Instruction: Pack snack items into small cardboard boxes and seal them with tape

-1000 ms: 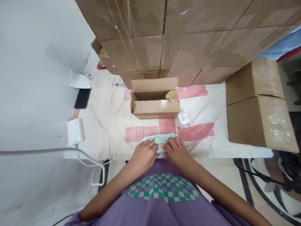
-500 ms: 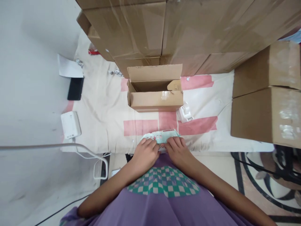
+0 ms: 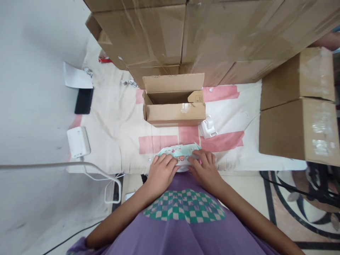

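A pale green printed soft packet (image 3: 182, 157) lies at the table's front edge, close to my body. My left hand (image 3: 162, 173) grips its left end, fingers bent over the top and the thumb along the near side. At the right end, my right hand (image 3: 205, 173) holds the packet with curled fingers and the thumb on its near face. Parts of both ends are hidden under my fingers. Just beyond the packet stands an opened cardboard box (image 3: 175, 112), its flaps raised. A white tape dispenser (image 3: 208, 127) sits by the box's right corner.
Large taped cartons (image 3: 212, 35) are stacked at the back, and more cartons (image 3: 281, 129) stand at the right. Along the left wall are a white device (image 3: 79, 141), a black phone-like slab (image 3: 84, 101) and paper (image 3: 77, 76). A person's arm (image 3: 328, 41) shows at upper right.
My right hand has shifted slightly right and its fingers have loosened apart. More of the packet's printed face shows between my hands. An arm has come into view at upper right.
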A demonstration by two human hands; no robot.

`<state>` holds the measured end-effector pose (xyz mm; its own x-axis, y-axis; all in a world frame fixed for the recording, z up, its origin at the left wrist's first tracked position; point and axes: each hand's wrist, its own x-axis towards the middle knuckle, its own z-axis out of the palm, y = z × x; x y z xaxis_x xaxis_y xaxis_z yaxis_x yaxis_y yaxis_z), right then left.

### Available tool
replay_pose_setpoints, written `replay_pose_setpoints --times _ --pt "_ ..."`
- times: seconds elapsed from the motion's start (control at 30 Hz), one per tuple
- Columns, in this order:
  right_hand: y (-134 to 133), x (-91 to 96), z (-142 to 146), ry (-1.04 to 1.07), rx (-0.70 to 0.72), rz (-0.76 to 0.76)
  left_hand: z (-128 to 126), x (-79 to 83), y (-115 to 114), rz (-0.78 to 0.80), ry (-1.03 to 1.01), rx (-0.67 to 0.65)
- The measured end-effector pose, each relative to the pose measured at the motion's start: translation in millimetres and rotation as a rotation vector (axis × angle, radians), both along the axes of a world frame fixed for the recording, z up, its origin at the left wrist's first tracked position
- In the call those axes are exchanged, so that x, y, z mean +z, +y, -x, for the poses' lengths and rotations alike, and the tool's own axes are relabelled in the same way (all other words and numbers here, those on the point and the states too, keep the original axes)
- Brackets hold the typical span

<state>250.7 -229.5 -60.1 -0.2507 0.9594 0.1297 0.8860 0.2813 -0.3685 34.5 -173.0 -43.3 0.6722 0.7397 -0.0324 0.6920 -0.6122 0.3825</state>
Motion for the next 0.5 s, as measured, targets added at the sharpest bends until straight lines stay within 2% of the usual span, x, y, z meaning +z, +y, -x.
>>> replay_pose_setpoints --times 0.17,0.27,0.33,0.4,0.5 --pt "10.6 -17.3 -7.9 0.391 -0.129 0.158 2.4 -14.6 8.4 0.14 -0.19 0.25" --pt "16.8 -26.1 -8.4 0.541 -0.178 0.226 4.2 -23.1 16.1 0.339 -0.336 0.28" --pt "19.2 -28.7 -7.6 0.574 -0.2 0.234 5.2 -25.4 17.8 0.398 -0.375 0.268" --pt "20.4 -29.3 -7.1 0.602 -0.189 0.239 5.4 -25.5 15.7 0.34 -0.352 0.242" --pt "21.3 -28.5 -8.1 0.641 -0.171 0.247 3.5 -25.1 8.9 0.171 -0.301 0.177"
